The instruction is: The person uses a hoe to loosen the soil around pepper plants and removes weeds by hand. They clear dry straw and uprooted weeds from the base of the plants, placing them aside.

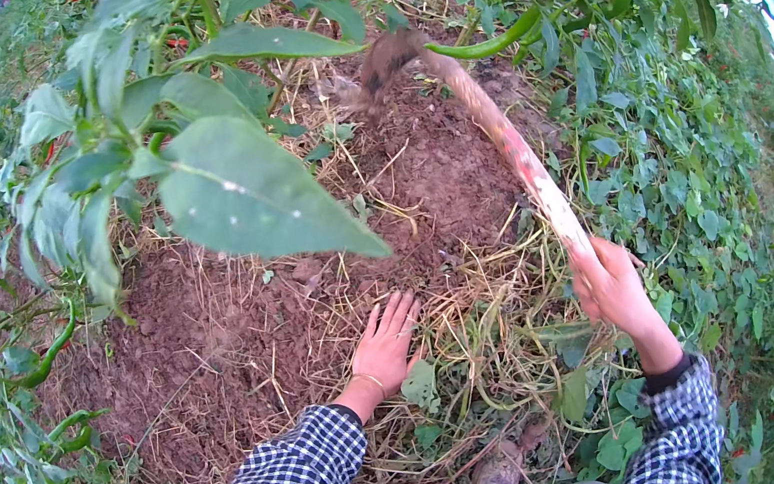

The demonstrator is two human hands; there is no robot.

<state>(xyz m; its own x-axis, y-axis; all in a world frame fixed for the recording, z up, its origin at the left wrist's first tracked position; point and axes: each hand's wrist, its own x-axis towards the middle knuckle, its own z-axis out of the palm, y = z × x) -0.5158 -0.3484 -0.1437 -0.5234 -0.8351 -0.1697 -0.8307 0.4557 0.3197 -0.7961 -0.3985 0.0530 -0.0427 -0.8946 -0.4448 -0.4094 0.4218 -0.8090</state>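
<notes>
My right hand (610,286) is closed around the lower end of a wooden handle (532,173) that runs up and to the left. At the far end of the handle is a blurred dark tool head (390,67), close to the soil under the pepper plants; it looks like a hoe's. My left hand (388,344) rests palm down with its fingers apart, on dry stalks at the edge of the bare reddish soil (220,337). Pulled or fallen weeds and straw (480,349) lie between my two hands.
A pepper plant's large leaf (257,186) hangs close to the camera. A green chili pepper (492,39) hangs beside the tool head. Leafy vines (676,196) cover the ground at the right. A muddy shoe (497,479) shows at the bottom.
</notes>
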